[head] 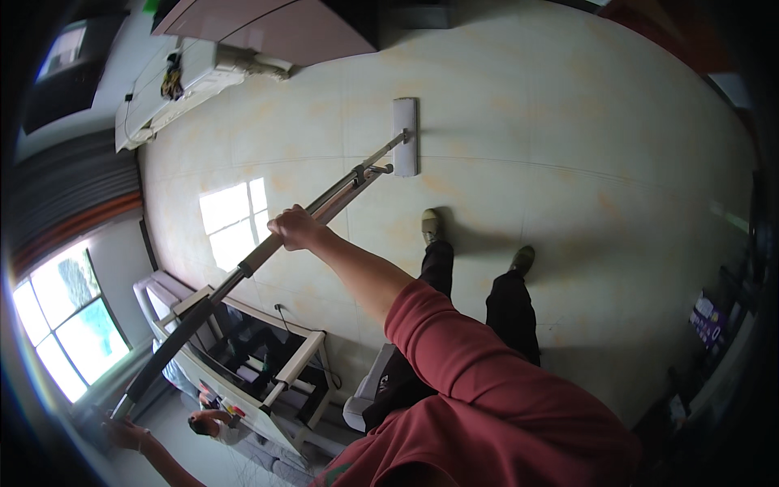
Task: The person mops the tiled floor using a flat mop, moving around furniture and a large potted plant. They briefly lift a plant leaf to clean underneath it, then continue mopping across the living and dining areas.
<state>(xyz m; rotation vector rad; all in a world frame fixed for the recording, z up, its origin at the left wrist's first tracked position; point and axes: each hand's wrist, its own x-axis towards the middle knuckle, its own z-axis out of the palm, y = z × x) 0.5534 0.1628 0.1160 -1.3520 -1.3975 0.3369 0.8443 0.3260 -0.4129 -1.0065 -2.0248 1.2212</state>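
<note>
A flat mop with a long metal pole (pixel 228 283) slants across the view from lower left to upper middle. My right hand (pixel 295 228) is closed around a tan grip section of the pole, the arm in a red sleeve reaching across my body. My left hand (pixel 125 432), with a band at its wrist, holds the pole's top end at the lower left; its fingers are somewhat blurred. The rectangular grey mop head (pixel 406 137) lies on the pale tiled floor (pixel 487 134), ahead of my shoes (pixel 431 225).
A white-framed table with a dark top (pixel 243 332) stands at lower left beside a grey sofa (pixel 268 456), where another person (pixel 213 423) is. A pink-fronted cabinet (pixel 274 30) and a white appliance (pixel 182 85) stand at upper left. A grey seat (pixel 368 389) is close to me.
</note>
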